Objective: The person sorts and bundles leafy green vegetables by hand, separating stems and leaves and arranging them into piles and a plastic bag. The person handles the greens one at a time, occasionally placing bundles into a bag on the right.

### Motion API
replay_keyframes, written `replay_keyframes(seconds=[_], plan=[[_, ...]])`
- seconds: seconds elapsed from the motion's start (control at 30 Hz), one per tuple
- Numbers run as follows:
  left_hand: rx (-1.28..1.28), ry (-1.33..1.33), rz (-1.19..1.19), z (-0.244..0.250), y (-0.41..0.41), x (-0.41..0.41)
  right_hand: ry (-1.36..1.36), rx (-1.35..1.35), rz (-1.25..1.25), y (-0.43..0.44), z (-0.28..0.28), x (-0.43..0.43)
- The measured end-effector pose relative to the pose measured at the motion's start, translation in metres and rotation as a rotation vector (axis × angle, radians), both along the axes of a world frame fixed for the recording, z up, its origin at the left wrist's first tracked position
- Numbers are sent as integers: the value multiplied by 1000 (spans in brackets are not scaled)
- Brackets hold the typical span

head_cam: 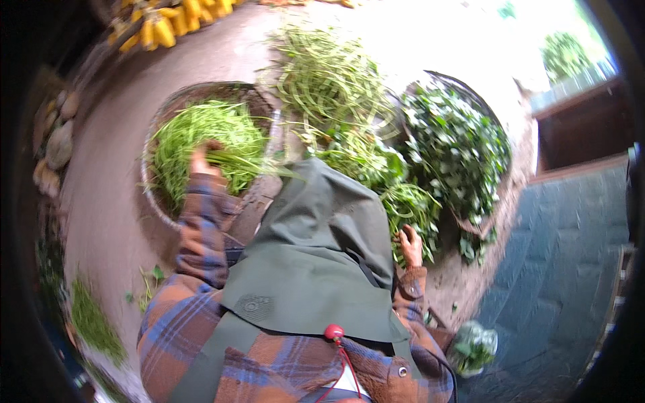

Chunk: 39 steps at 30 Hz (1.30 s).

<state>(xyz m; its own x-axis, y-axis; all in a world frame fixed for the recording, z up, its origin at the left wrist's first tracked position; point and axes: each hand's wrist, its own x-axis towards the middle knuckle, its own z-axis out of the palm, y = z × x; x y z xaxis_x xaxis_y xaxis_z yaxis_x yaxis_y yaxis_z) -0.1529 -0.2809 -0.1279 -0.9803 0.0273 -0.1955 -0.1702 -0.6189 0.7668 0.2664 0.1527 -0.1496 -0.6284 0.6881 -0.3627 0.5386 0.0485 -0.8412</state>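
Note:
My left hand (pixel 201 158) is in a round woven basket (pixel 149 191) at the left, over a heap of thin light-green stalks (pixel 211 123). A loose bundle of stalks (pixel 237 163) is in its grip, the ends pointing right past the basket's rim; motion blurs the fingers. Beside my right knee, my right hand (pixel 412 247) is at the edge of a pile of green stems and leaves (pixel 410 201). Its fingers are curled towards the stems, and whether they hold any is hidden. A dark green waterproof apron (pixel 312 252) covers my lap.
A heap of long pale vines (pixel 327 75) lies ahead on the floor. To its right stands a second basket (pixel 463 85) full of leafy greens (pixel 453 146). Yellow corn cobs (pixel 161 27) are at upper left. At lower right, a clear plastic container (pixel 473 347) is near a blue-grey panel (pixel 554 262).

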Motion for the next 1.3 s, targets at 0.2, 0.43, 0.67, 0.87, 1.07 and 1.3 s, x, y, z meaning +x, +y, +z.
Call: replay_keyframes(seconds=[0.2, 0.43, 0.67, 0.87, 1.07, 1.3], plan=[[305, -761, -192, -49, -204, -103, -26, 5, -200, 8, -57, 62], [117, -780, -75, -96, -56, 57, -350, -393, -550, -50, -138, 117], [-15, -625, -355, -71, -22, 71, -187, -318, -453, -27, -170, 102], [-73, -594, -320, -19, 0, 64, -231, -50, -116, 16, -181, -20], [-162, -588, -354, -10, -24, 74, -323, 269, 77, 30, -203, -78], [-265, -646, -286, -10, -24, 89, -304, 139, 110, 28, -213, -111]])
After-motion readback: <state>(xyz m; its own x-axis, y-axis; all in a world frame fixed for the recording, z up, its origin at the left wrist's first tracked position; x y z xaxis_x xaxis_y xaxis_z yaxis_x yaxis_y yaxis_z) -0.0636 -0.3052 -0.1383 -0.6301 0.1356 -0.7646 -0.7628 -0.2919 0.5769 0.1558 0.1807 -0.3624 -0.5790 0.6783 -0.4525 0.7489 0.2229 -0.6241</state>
